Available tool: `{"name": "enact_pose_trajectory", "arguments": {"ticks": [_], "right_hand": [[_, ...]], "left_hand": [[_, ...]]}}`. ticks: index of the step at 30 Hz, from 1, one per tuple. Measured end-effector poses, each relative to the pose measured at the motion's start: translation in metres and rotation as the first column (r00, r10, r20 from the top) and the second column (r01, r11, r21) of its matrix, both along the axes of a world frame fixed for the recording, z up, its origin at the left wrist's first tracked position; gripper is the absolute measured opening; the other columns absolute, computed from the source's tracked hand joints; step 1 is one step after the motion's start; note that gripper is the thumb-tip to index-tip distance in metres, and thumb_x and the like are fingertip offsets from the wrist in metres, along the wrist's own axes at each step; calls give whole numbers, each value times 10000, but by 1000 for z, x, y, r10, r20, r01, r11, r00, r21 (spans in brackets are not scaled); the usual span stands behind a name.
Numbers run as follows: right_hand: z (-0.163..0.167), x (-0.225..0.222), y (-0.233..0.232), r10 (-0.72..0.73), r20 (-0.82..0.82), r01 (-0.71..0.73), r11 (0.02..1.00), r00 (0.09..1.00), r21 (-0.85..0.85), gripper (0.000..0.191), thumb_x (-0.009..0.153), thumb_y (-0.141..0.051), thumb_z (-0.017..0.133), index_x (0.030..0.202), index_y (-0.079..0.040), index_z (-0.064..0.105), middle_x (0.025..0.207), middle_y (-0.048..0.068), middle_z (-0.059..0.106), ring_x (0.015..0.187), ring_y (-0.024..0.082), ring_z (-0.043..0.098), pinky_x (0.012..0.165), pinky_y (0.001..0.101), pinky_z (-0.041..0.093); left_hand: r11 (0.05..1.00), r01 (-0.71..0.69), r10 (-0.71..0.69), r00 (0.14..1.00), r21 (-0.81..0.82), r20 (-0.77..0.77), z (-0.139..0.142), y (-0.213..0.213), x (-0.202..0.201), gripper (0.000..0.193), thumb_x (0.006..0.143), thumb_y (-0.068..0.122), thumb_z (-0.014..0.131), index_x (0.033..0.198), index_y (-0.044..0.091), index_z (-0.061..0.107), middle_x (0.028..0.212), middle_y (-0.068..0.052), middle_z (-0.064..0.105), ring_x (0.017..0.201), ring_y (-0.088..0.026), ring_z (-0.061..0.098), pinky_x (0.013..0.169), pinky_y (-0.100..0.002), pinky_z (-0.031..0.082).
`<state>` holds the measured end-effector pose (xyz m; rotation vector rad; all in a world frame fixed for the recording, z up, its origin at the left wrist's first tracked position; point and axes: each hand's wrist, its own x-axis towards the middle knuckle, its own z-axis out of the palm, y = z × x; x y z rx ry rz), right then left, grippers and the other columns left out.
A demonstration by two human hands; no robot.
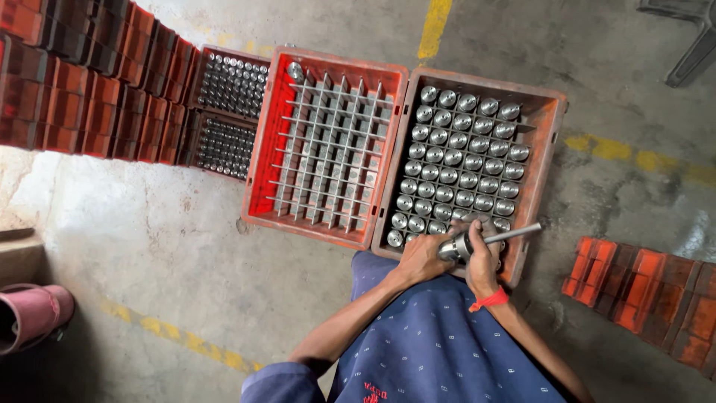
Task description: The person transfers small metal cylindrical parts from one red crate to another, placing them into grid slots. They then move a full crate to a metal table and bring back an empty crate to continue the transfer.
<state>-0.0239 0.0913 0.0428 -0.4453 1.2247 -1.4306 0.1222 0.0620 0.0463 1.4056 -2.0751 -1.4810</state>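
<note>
Two red plastic crates sit side by side on the concrete floor. The right crate (pixel 553 142) is packed with several rows of shiny round metal parts (pixel 462 160). The left crate (pixel 261 149) holds a grey divider grid, with one metal part (pixel 295 72) at its far left corner. My left hand (pixel 422 257) and my right hand (pixel 481 257) meet at the near edge of the right crate, together gripping a metal part with a long thin shaft (pixel 492 239) that points right. A red band (pixel 489 300) circles my right wrist.
Stacks of red crates (pixel 89 75) stand at the far left, two of them showing more metal parts (pixel 227 112). Another red crate (pixel 649 291) lies at the right. A pink pipe end (pixel 30 317) is at the left edge. Yellow lines (pixel 634 153) mark the floor.
</note>
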Motion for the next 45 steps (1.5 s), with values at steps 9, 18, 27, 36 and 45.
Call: {"name": "enact_pose_trajectory", "arguments": {"ticks": [9, 18, 27, 36, 45], "right_hand": [[-54, -72, 18, -256, 183, 244, 966, 949, 88, 224, 1103, -272, 589, 1138, -53, 621, 989, 59, 688, 982, 252, 694, 931, 398, 563], [-48, -146, 52, -490, 150, 485, 871, 858, 71, 266, 1098, -349, 568, 1206, -114, 625, 1054, 72, 726, 1026, 199, 695, 802, 309, 512], [-48, -108, 53, -415, 255, 377, 907, 873, 185, 301, 1114, -378, 527, 1230, -117, 622, 1039, 88, 733, 943, 177, 681, 785, 310, 518], [-65, -104, 91, -418, 227, 391, 907, 880, 158, 271, 1164, -311, 520, 1249, -76, 625, 1179, 88, 714, 1111, 219, 678, 1027, 352, 518], [-72, -65, 97, -435, 185, 408, 898, 881, 167, 289, 1174, -355, 505, 1242, -88, 595, 1093, 108, 698, 1104, 262, 648, 1008, 379, 454]], "left_hand": [[981, 189, -185, 979, -50, 82, -19, -9, -29, 622, 776, 449, 809, 1273, 104, 664, 890, -233, 742, 845, -400, 737, 776, -502, 578], [890, 80, -76, 997, -450, 27, -42, -164, -99, 635, 996, 407, 593, 1498, 90, 369, 1167, -235, 645, 861, -425, 689, 692, -507, 570], [812, -267, 83, 933, -520, -350, -18, -194, -100, 307, 1023, 222, 616, 1303, 96, 604, 1205, -222, 690, 1064, -428, 673, 881, -489, 557], [674, -387, 625, 752, -629, 207, -2, -298, 148, 754, 908, 263, 696, 1494, 21, 289, 853, -258, 724, 754, -460, 710, 683, -609, 525], [710, -334, 634, 686, -620, 357, -3, -366, 216, 635, 911, 497, 776, 1270, 55, 493, 876, -247, 722, 792, -456, 708, 663, -581, 546]]}}
